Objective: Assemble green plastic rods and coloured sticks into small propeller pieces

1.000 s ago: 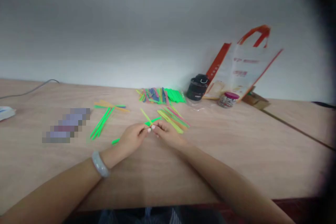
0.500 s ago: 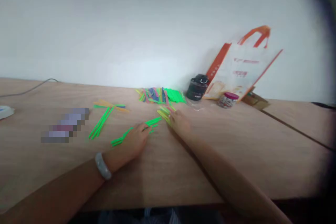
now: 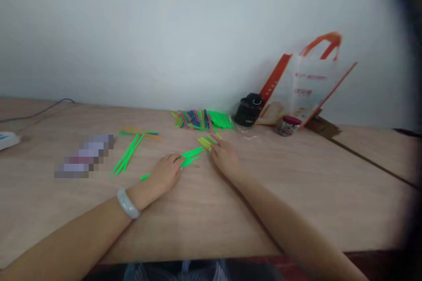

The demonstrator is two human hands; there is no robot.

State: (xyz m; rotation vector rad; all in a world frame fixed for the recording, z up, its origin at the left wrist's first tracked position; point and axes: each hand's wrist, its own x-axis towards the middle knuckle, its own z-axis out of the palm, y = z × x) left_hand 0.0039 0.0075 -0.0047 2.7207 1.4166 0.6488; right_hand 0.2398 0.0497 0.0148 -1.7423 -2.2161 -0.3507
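Observation:
My left hand (image 3: 166,170) is curled over a bundle of thin bright green sticks (image 3: 191,154). Their right ends fan out past its fingertips, and a short green end shows at the wrist side; the palm hides the middle. A pale bangle (image 3: 128,203) circles that wrist. Close by on the right, the fingers of my right hand (image 3: 227,159) are bent together at the near ends of a few yellow and pink sticks (image 3: 207,140). The exact grip of these fingertips is partly hidden. Both hands rest low against the wooden table (image 3: 204,219).
Several green sticks (image 3: 129,153) and crossed orange ones (image 3: 150,136) lie to the left, near a blurred-out flat object (image 3: 85,156). Along the wall are a pile of coloured sticks (image 3: 194,119), a black container (image 3: 249,109), a lidded jar (image 3: 288,126) and a carrier bag (image 3: 306,83).
My left hand has shifted slightly left along the green sticks, and their right ends sit closer together. My right hand has stayed beside the yellow and pink sticks, with its fingers slightly lower.

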